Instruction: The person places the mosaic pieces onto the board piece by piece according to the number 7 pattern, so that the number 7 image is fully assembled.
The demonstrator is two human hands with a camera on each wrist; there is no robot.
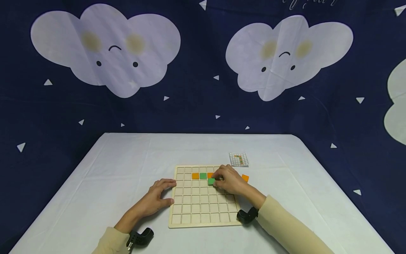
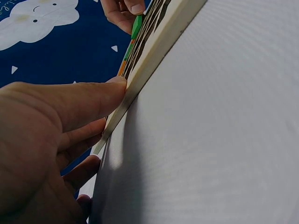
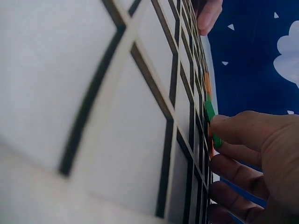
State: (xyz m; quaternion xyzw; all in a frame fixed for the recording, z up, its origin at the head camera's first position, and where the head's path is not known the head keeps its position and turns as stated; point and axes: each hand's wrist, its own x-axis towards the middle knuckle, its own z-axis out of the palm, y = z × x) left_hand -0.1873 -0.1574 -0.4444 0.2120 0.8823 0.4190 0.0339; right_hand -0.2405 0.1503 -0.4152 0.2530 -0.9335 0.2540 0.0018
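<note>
A square wooden grid board lies on the white table. My right hand is over its upper right part, thumb and fingers pinching a green tile, which is tilted against the grid in the right wrist view. In the row just above it sit an orange tile, a green tile and a second orange tile, partly covered by my fingertips. My left hand rests at the board's left edge, fingers spread and relaxed, with thumb and fingertips against the rim.
A loose orange tile lies right of the board, partly behind my right hand. Beyond the board's far right corner is a small pattern card with a coloured grid. A dark blue cloth with clouds hangs behind the table.
</note>
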